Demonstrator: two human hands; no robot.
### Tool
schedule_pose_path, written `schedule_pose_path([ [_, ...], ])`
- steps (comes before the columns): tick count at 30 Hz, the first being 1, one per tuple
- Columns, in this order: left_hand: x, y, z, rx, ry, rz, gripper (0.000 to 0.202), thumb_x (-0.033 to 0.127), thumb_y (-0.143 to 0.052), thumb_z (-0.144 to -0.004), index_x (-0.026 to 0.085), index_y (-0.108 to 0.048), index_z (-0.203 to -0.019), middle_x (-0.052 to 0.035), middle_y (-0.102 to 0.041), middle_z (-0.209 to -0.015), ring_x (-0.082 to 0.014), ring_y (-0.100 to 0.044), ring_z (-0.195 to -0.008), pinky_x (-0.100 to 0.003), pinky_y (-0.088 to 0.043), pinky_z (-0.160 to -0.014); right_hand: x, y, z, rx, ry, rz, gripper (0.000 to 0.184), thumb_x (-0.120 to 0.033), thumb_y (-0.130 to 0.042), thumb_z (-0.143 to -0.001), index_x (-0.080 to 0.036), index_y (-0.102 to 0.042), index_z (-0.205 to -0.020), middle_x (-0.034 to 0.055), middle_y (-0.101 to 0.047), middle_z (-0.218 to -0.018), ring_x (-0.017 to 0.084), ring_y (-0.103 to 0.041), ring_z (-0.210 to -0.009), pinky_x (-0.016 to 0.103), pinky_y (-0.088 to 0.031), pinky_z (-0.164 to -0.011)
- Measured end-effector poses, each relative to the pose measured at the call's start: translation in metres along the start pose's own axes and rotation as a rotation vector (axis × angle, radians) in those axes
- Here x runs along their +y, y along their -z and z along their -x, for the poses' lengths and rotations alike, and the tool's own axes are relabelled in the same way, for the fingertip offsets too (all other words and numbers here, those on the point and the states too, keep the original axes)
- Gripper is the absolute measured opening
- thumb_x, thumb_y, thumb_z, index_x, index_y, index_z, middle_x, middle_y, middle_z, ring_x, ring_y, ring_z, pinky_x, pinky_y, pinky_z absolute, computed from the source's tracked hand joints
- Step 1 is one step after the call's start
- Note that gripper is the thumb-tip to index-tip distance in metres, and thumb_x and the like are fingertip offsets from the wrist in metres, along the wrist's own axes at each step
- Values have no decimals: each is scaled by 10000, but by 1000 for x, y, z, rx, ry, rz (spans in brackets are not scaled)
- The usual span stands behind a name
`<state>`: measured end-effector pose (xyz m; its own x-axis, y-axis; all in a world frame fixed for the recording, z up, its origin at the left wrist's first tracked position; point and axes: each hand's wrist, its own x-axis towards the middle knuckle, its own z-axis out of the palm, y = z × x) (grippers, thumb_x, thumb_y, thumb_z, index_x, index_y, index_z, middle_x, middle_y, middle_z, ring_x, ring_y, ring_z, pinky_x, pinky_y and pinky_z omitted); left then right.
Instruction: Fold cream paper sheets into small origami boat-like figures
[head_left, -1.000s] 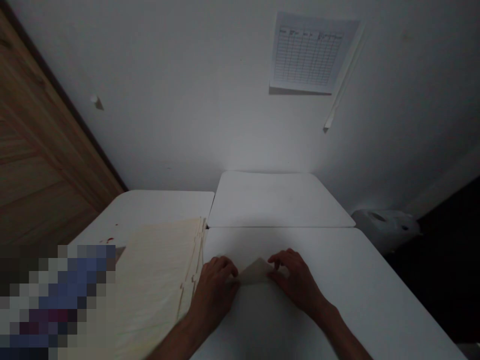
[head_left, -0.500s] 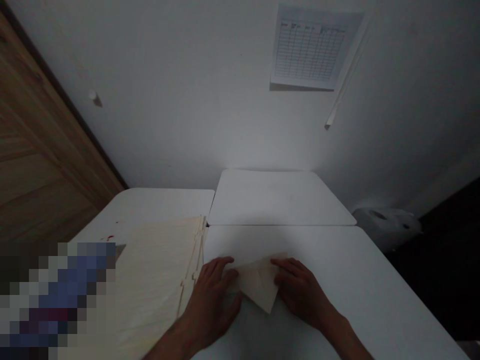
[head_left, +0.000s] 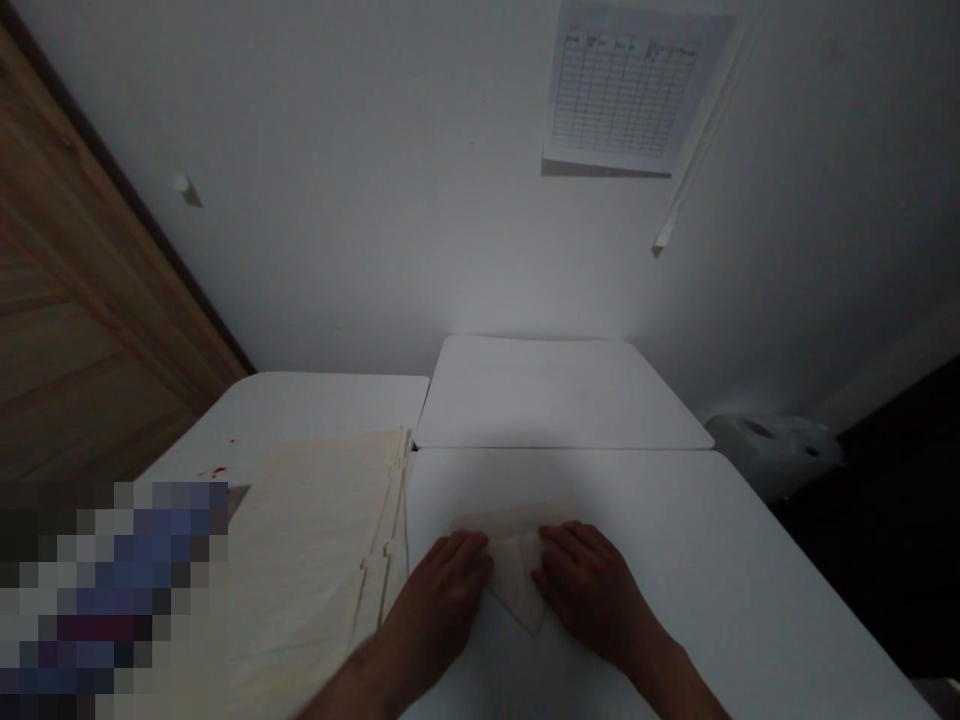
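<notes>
A small cream folded sheet point(head_left: 511, 570), apparently paper or thin cloth, lies on the white table with one pointed corner toward me. On its left side, my left hand point(head_left: 450, 588) presses down with fingers curled together, covering part of that edge. My right hand point(head_left: 589, 580) does the same on the right side, fingertips resting on the sheet near a crease. Between the two hands the folded layers and the downward point show; whatever lies beneath my fingers is hidden.
To the left, a stack of cream sheets point(head_left: 322, 540) with uneven edges lies beside a seam in the white tables point(head_left: 675, 560). A blurred, pixelated patch covers the lower left. Behind are a wall with a printed chart point(head_left: 626, 95) and, at right, a translucent plastic bag point(head_left: 772, 450).
My left hand has closed from spread fingers and now presses on the sheet's left side. My right hand has curled lower over the right side.
</notes>
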<state>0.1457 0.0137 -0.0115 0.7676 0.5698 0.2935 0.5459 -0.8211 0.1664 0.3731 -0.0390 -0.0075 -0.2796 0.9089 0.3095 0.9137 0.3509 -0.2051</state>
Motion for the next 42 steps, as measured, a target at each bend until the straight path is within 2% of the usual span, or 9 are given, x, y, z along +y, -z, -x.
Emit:
schedule_pose_path([
  [2,1,2,0,-45,-6,38,313,38,-492,-810,135,-576,-1096,-129,-575,-1201,-285,-524,-1101,-464,-461,-946,-2,0,-1,-19,19,-17,157,-175,-512,-883,-197,-628,-988,55,-616,-1197,233,-535,-1056,402,-422,-950],
  [6,0,7,2,-101,19,87,342,110,-520,-823,155,-554,-1161,-120,-557,-1263,-301,-499,-1159,-500,-432,-988,-5,1,-2,-105,119,-61,404,-94,-484,-866,-239,-541,-1240,17,-538,-1333,209,-483,-1165,378,-381,-1006],
  [8,-3,10,2,-127,34,136,376,124,-563,-799,161,-553,-1173,-118,-547,-1287,-300,-483,-1187,-491,-428,-999,-6,3,-2,-141,126,-70,456,-85,-484,-856,-248,-517,-1280,8,-535,-1341,211,-468,-1188,385,-368,-1018],
  [15,-21,26,-1,-181,58,292,434,152,-662,-753,236,-584,-1172,-77,-517,-1337,-287,-448,-1230,-487,-392,-1025,-9,9,-4,-142,87,-129,338,-182,-452,-912,-239,-559,-1228,1,-552,-1321,217,-474,-1177,392,-349,-1022],
  [20,-28,35,-4,-167,6,418,285,104,-573,-822,215,-628,-1078,-73,-563,-1262,-218,-500,-1173,-379,-431,-993,-13,8,-5,-123,62,-141,294,-245,-498,-898,-241,-575,-1182,11,-575,-1289,227,-489,-1159,403,-345,-1015],
  [27,-26,44,-4,-167,-39,400,262,94,-517,-846,196,-639,-1053,-81,-607,-1201,-222,-522,-1153,-396,-450,-971,-12,-1,-3,-68,21,-157,232,-294,-578,-860,-242,-606,-1084,9,-605,-1236,233,-491,-1146,402,-338,-1012],
  [32,-23,43,-3,-144,-112,323,220,99,-487,-858,184,-653,-974,-92,-647,-1093,-231,-557,-1085,-393,-474,-933,-12,-1,-3,-68,1,-175,222,-304,-592,-849,-245,-607,-1063,-1,-603,-1230,232,-485,-1139,395,-332,-1018],
  [37,-24,39,-8,-152,-57,354,209,86,-459,-901,183,-641,-872,-65,-631,-1037,-198,-553,-1014,-333,-484,-873,-18,5,-6,-130,25,-142,235,-278,-542,-872,-233,-586,-1099,18,-583,-1247,242,-461,-1159,409,-316,-1033],
  [42,-26,36,-15,-136,-13,445,204,80,-470,-901,178,-632,-825,-48,-602,-962,-163,-553,-930,-274,-479,-806,-26,13,-11,-196,79,-121,262,-202,-495,-870,-253,-571,-1116,20,-490,-1334,233,-441,-1164,408,-313,-1032],
])
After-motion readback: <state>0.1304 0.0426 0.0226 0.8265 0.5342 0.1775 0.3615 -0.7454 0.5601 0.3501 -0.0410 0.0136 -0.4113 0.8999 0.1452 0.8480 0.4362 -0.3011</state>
